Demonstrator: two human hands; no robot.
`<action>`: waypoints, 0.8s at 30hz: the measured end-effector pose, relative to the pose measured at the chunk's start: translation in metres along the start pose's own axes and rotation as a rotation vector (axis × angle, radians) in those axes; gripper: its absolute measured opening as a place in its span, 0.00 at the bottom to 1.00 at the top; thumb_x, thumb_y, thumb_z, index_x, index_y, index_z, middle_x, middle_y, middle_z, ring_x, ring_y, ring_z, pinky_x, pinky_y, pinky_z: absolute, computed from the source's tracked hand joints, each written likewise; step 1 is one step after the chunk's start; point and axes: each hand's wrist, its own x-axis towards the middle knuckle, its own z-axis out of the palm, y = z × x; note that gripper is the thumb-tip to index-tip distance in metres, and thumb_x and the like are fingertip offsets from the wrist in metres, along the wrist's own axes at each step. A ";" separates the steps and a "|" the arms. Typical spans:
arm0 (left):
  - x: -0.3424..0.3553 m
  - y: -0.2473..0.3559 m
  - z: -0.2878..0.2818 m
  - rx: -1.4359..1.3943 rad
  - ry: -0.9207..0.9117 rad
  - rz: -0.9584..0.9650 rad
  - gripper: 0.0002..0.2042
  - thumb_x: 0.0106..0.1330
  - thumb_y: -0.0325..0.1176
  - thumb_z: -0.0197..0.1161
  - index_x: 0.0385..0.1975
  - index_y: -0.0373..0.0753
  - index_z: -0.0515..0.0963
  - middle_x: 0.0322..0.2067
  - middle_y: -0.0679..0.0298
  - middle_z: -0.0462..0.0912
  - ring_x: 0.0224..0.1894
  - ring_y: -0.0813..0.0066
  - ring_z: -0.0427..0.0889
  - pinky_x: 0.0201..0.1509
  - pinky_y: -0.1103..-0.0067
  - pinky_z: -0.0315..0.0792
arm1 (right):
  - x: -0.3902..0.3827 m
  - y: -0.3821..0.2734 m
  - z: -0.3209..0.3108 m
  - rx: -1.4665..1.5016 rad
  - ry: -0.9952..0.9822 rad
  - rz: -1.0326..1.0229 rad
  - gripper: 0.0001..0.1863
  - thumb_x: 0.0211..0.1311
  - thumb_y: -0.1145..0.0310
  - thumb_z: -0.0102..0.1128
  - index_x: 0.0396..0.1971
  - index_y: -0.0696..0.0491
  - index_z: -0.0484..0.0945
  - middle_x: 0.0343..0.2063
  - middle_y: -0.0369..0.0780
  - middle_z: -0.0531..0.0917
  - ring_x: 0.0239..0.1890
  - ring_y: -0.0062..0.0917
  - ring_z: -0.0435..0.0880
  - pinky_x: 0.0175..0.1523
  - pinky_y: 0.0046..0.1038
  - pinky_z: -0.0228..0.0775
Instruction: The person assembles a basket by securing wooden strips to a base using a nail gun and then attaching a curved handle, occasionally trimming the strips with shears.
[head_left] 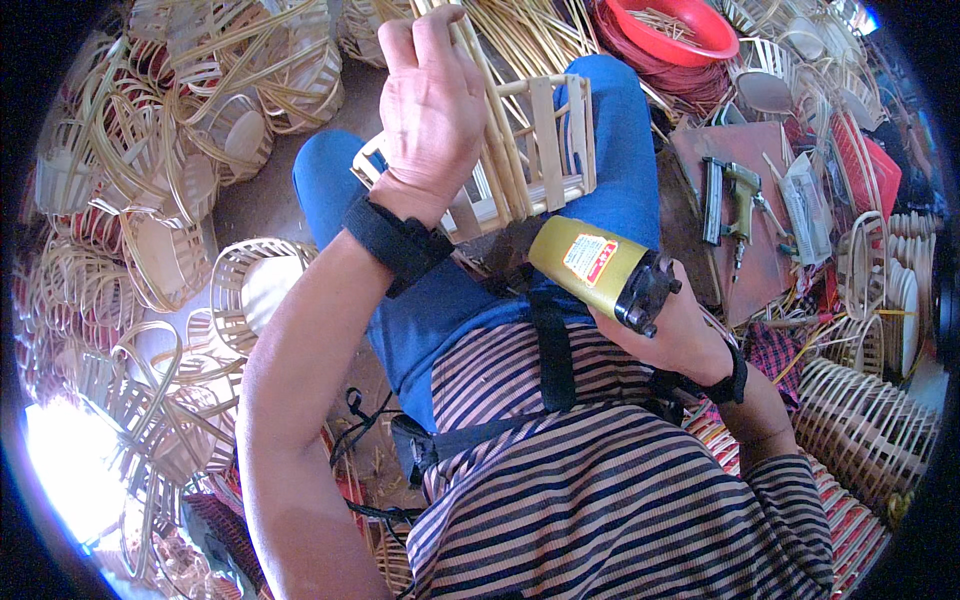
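Note:
On my lap sits a small basket [548, 140] of pale bamboo strips, tipped on its side, with its tall handle rods running upward. My left hand [430, 125] is closed round the handle rods at the basket's left side, the fingertips partly hidden. Just below and right of the basket, my right hand [690, 325] grips an air nail gun [590, 262] with a yellow-green body and black end cap. Its nose is out of sight near the basket's lower edge, so I cannot tell if it touches. My right fingers are mostly hidden behind the tool.
A second nail gun [740, 205] rests on a reddish board [700, 150] at the right, beside a clear plastic box [806, 210]. A red basin [700, 35] with short sticks stands far right. Many baskets [165, 255] are piled at the left. Stacked slatted pieces [865, 430] lie at the right.

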 end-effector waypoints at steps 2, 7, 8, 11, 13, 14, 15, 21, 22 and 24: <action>0.001 0.003 -0.003 0.003 -0.023 -0.016 0.14 0.49 0.21 0.45 0.39 0.34 0.62 0.29 0.49 0.64 0.28 0.52 0.67 0.29 0.68 0.63 | -0.001 -0.002 0.001 0.020 -0.002 0.072 0.16 0.42 0.69 0.57 0.35 0.54 0.71 0.34 0.39 0.76 0.39 0.28 0.72 0.45 0.29 0.52; 0.013 -0.020 0.025 0.094 0.164 0.125 0.14 0.52 0.26 0.48 0.41 0.39 0.64 0.33 0.53 0.65 0.30 0.57 0.67 0.33 0.70 0.66 | 0.001 0.005 0.009 -0.025 0.053 -0.110 0.23 0.41 0.71 0.57 0.42 0.57 0.66 0.37 0.43 0.74 0.41 0.29 0.73 0.45 0.24 0.60; 0.013 -0.020 0.025 0.094 0.169 0.134 0.14 0.52 0.26 0.48 0.41 0.39 0.64 0.33 0.53 0.65 0.30 0.57 0.67 0.33 0.70 0.66 | 0.001 0.007 0.010 -0.015 0.075 -0.143 0.26 0.41 0.71 0.58 0.45 0.59 0.64 0.38 0.44 0.74 0.41 0.30 0.73 0.45 0.23 0.63; 0.015 -0.022 0.023 -0.117 0.112 0.057 0.20 0.52 0.28 0.51 0.46 0.37 0.57 0.33 0.52 0.63 0.30 0.56 0.70 0.32 0.70 0.68 | -0.004 0.010 -0.001 -0.121 0.097 -0.113 0.21 0.39 0.72 0.59 0.38 0.58 0.69 0.35 0.43 0.75 0.37 0.28 0.75 0.42 0.24 0.64; 0.021 -0.030 0.015 -0.481 -0.008 -0.236 0.17 0.56 0.34 0.49 0.44 0.33 0.60 0.30 0.60 0.68 0.29 0.71 0.71 0.31 0.78 0.68 | -0.003 0.009 -0.011 -0.115 0.145 -0.045 0.17 0.38 0.74 0.59 0.34 0.57 0.72 0.33 0.41 0.76 0.34 0.25 0.76 0.40 0.25 0.65; 0.025 -0.028 0.005 -0.771 -0.172 -0.512 0.16 0.58 0.36 0.49 0.42 0.32 0.63 0.28 0.64 0.70 0.27 0.76 0.70 0.30 0.81 0.68 | 0.002 0.008 -0.017 -0.029 0.162 -0.005 0.16 0.39 0.74 0.58 0.34 0.58 0.72 0.32 0.41 0.77 0.34 0.25 0.76 0.41 0.24 0.65; 0.031 -0.025 -0.004 -0.913 -0.350 -0.707 0.15 0.59 0.40 0.46 0.36 0.33 0.68 0.24 0.67 0.71 0.25 0.83 0.68 0.30 0.86 0.67 | 0.012 0.004 -0.022 0.098 0.192 0.035 0.16 0.40 0.75 0.58 0.34 0.58 0.72 0.32 0.41 0.77 0.34 0.25 0.76 0.41 0.24 0.65; 0.020 -0.025 0.001 -0.986 -0.337 -0.722 0.12 0.59 0.39 0.48 0.25 0.36 0.71 0.15 0.73 0.65 0.18 0.88 0.62 0.23 0.90 0.60 | 0.034 -0.001 -0.032 0.250 0.203 0.088 0.15 0.43 0.76 0.55 0.35 0.60 0.71 0.31 0.41 0.77 0.35 0.24 0.75 0.43 0.24 0.64; 0.019 -0.024 0.001 -0.985 -0.328 -0.723 0.12 0.59 0.39 0.48 0.25 0.36 0.71 0.15 0.73 0.65 0.18 0.88 0.62 0.22 0.90 0.60 | 0.037 0.000 -0.031 0.253 0.194 0.097 0.15 0.43 0.76 0.55 0.35 0.60 0.71 0.31 0.41 0.77 0.36 0.24 0.75 0.43 0.24 0.64; 0.019 -0.018 0.003 -0.971 -0.308 -0.732 0.12 0.59 0.38 0.48 0.25 0.35 0.71 0.15 0.73 0.65 0.18 0.88 0.61 0.23 0.90 0.60 | 0.041 0.002 -0.031 0.243 0.192 0.049 0.15 0.43 0.76 0.54 0.35 0.60 0.71 0.31 0.40 0.77 0.36 0.24 0.75 0.43 0.24 0.64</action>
